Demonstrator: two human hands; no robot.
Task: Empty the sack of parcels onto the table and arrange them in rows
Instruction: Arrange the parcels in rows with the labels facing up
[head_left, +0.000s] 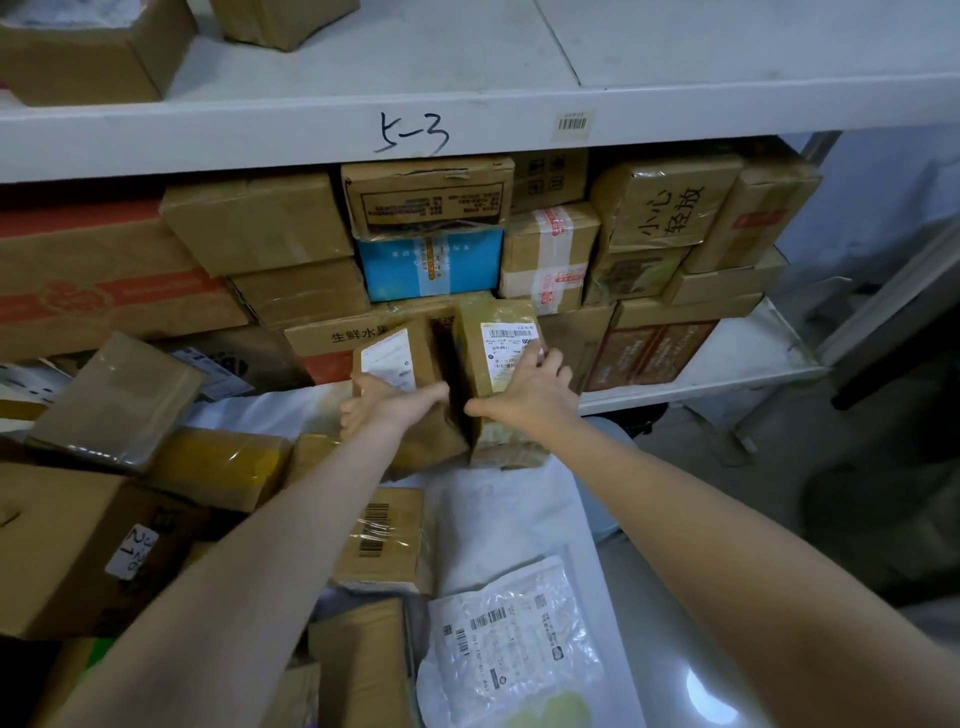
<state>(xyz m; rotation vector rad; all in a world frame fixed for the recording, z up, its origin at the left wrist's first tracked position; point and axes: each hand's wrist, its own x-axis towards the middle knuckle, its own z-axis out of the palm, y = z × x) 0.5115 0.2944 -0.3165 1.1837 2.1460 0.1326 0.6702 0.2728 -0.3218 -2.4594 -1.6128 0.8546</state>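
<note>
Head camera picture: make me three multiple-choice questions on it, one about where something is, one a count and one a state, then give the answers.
1. Where is the blue box?
A) on the lower shelf among brown cartons
B) on the floor
C) in a hand

2. How many parcels are being gripped?
A) none
B) one
C) two

3. How do the gripped parcels sit?
A) lying flat, stacked
B) standing on end, side by side
C) torn open

Answers:
1 A, it sits wedged between cartons on that shelf.
2 C, the left hand grips the left parcel and the right hand grips the right parcel.
3 B, both stand on end next to each other with their labels showing.
</note>
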